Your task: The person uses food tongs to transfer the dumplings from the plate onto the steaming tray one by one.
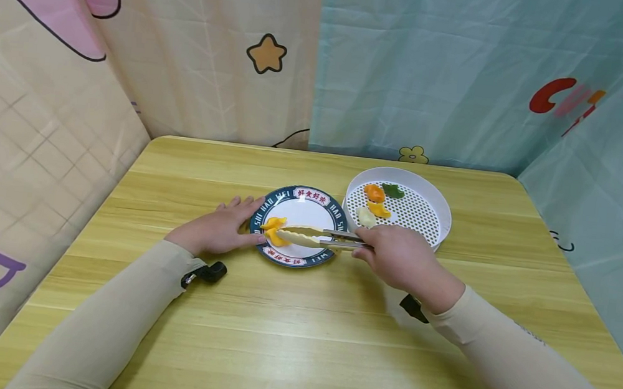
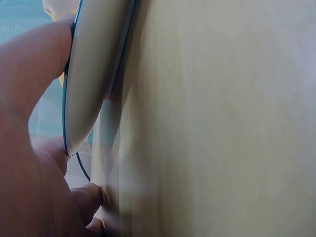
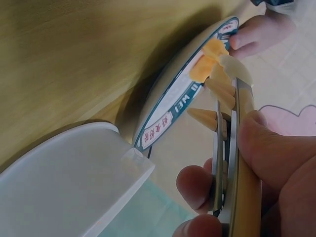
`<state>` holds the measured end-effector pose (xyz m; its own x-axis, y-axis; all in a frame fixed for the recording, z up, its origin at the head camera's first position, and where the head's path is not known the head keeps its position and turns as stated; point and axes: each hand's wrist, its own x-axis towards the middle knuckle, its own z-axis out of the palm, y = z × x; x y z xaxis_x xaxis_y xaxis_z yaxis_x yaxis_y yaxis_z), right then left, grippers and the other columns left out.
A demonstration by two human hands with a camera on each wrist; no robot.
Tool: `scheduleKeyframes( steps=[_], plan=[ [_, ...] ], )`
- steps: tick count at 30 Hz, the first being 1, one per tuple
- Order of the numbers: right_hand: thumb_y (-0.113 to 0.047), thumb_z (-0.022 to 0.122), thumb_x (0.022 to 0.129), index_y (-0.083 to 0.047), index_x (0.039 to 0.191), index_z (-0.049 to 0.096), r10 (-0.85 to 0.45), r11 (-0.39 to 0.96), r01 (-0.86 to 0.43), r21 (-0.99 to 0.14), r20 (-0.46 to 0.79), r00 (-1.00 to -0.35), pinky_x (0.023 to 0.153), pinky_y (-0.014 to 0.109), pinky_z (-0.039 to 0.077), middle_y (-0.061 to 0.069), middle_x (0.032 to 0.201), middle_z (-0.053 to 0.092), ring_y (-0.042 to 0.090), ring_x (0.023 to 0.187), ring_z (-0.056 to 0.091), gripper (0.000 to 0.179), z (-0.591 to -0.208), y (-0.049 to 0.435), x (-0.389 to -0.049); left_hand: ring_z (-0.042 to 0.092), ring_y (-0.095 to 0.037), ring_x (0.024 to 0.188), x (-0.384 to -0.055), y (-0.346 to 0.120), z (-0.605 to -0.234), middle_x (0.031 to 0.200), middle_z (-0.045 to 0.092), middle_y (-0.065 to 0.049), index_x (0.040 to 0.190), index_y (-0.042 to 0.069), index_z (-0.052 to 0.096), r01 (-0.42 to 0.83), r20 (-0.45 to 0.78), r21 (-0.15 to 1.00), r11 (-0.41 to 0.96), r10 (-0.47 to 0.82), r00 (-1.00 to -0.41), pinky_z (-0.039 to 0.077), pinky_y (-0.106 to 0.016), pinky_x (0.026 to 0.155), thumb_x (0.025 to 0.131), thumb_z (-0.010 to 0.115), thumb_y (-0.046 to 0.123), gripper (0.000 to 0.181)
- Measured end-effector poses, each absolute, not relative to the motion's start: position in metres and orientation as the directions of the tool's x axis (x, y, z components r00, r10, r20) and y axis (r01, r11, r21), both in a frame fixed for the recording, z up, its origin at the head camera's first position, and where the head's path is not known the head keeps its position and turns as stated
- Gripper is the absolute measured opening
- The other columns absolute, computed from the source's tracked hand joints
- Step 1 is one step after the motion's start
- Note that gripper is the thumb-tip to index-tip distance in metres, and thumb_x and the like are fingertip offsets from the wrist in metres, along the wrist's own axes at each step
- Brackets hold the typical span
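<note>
the right hand hides part of the white tray (left wrist view crops the plate)

Plate: white centre, dark teal rim, white lettering, red-lettered panels. On plate: yellow pieces. Above plate: cream-tipped silver tongs. Right of plate: white hole-patterned tray; tray pieces orange, yellow, green, cream.
</note>
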<state>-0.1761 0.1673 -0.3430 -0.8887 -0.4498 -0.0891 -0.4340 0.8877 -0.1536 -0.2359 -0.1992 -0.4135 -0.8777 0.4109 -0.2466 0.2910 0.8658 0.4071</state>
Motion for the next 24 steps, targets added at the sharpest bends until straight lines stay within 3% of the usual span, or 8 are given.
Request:
scheduleKeyframes(
  steps=[4,8,18,24],
  plan=[
    [-0.037,0.073,0.100,-0.018,0.131,0.074,-0.452,0.886,-0.438,-0.155,-0.075,-0.889,0.070,0.037,0.056,-0.004,0.100,0.077,0.018,0.080,0.064,0.037,-0.341,0.169,-0.175,0.007,-0.043,0.164,-0.236,-0.199,-0.414,0.178,0.013,-0.011,0.171,0.033,0.008,0.295,-0.241,0.406,0.865,0.413,-0.878,0.011,-0.066,0.131,0.089,0.049,0.088,0.107],
    [-0.036,0.074,0.099,-0.020,0.111,0.074,-0.461,0.879,-0.448,-0.161,-0.049,-0.886,0.063,0.034,0.049,-0.005,0.085,0.068,0.018,0.073,0.058,0.020,-0.339,0.173,-0.174,0.007,-0.043,0.164,-0.236,-0.199,-0.413,0.178,0.013,-0.011,0.171,0.033,0.008,0.289,-0.245,0.403,0.868,0.407,-0.880,0.010,-0.066,0.131,0.090,0.049,0.086,0.105],
    [-0.033,0.076,0.098,-0.017,0.105,0.073,-0.458,0.870,-0.458,-0.183,0.045,-0.888,0.063,0.034,0.046,-0.005,0.079,0.065,0.017,0.071,0.056,0.018,-0.331,0.190,-0.169,0.006,-0.043,0.164,-0.236,-0.198,-0.412,0.178,0.013,-0.011,0.171,0.029,0.008,0.285,-0.257,0.399,0.872,0.404,-0.878,0.009,-0.064,0.131,0.095,0.053,0.079,0.102],
    [-0.031,0.075,0.098,-0.017,0.095,0.068,-0.448,0.867,-0.461,-0.189,0.110,-0.887,0.061,0.034,0.043,-0.004,0.073,0.059,0.018,0.069,0.053,0.017,-0.325,0.206,-0.169,0.005,-0.042,0.165,-0.236,-0.198,-0.413,0.178,0.012,-0.012,0.171,0.031,0.008,0.279,-0.261,0.404,0.871,0.402,-0.878,0.009,-0.064,0.132,0.094,0.052,0.080,0.102]
  ],
)
